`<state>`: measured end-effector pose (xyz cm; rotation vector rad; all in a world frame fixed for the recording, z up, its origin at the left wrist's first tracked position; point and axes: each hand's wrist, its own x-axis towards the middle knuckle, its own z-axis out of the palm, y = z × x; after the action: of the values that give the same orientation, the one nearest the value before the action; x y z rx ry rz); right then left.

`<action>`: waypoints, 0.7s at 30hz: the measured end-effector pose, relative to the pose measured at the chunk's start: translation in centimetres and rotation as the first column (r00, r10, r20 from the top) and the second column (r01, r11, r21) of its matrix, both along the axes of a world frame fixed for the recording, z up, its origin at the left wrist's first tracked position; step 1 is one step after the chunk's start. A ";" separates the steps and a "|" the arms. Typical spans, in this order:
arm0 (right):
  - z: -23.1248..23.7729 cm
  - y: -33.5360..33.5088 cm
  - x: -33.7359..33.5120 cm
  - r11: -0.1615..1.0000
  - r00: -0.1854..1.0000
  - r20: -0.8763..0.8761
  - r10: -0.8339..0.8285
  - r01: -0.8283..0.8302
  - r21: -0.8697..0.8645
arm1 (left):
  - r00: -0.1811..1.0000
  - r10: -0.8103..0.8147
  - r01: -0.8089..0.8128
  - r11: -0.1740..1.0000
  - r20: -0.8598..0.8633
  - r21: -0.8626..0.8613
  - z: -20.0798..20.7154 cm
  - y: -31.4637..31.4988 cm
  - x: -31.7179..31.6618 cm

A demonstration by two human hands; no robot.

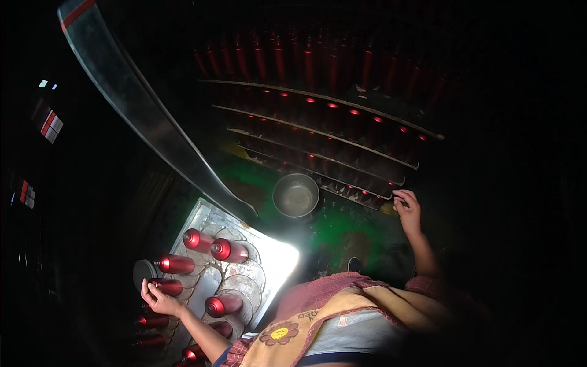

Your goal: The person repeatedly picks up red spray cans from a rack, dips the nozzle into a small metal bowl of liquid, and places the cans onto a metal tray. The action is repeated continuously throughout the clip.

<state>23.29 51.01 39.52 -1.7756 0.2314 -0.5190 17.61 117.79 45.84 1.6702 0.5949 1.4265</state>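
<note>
On a pale tray point(269, 260), a red bottle point(169, 287) stands neck-up by the left hand point(162, 302), grip unclear; right hand point(408, 211) loosely spread.

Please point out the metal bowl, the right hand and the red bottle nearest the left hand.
Metal bowl point(296, 196): head view, inner bottom.
Right hand point(409, 214): head view, mid-hand.
Red bottle point(169, 287): head view, side wall.

The left hand point(161, 301) is partly hiding a red bottle point(170, 285); upper-shelf bottles point(309, 68) are apparently blurring into darkness.
</note>
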 end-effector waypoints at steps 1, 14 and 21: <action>1.6 -2.8 1.5 0.999 0.997 0.068 -0.029 0.032 -0.037 | 0.999 0.004 0.002 0.993 0.048 -0.119 0.2 -3.3 -0.9; 21.1 -27.5 23.8 0.597 0.935 0.246 -0.256 0.353 -0.721 | 0.224 -0.965 0.951 0.248 -0.138 -0.187 10.4 -44.4 23.5; 19.5 -29.6 26.1 0.567 0.962 0.081 -0.259 0.219 -0.794 | 0.194 -0.817 0.937 -0.010 -0.543 0.350 15.3 -64.8 40.2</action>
<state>49.34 21.45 58.98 -2.6758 0.3019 -0.8759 57.83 52.94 61.11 2.0278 -1.0184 0.3831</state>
